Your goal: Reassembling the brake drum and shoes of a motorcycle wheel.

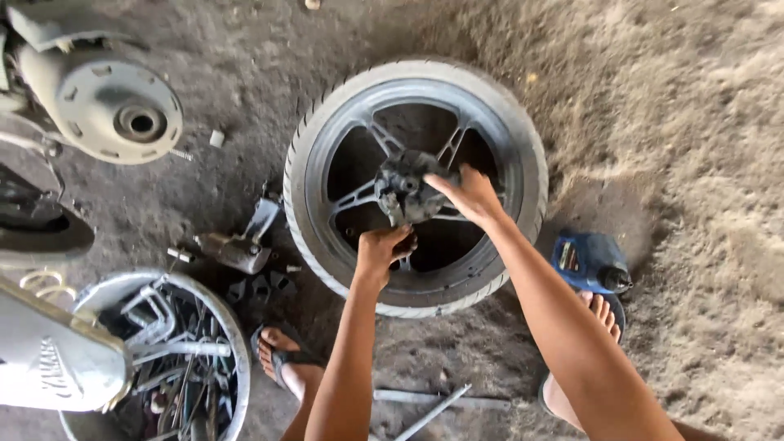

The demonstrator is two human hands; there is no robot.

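A blue oil bottle lay beside the wheel; left hand and right hand curled closed on its hub.

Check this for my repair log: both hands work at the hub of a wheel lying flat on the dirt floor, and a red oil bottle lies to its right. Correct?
Not quite: the oil bottle is blue, not red, as the head view shows. The rest holds: the left hand and right hand are at the hub of the wheel, which lies flat on the dirt floor.
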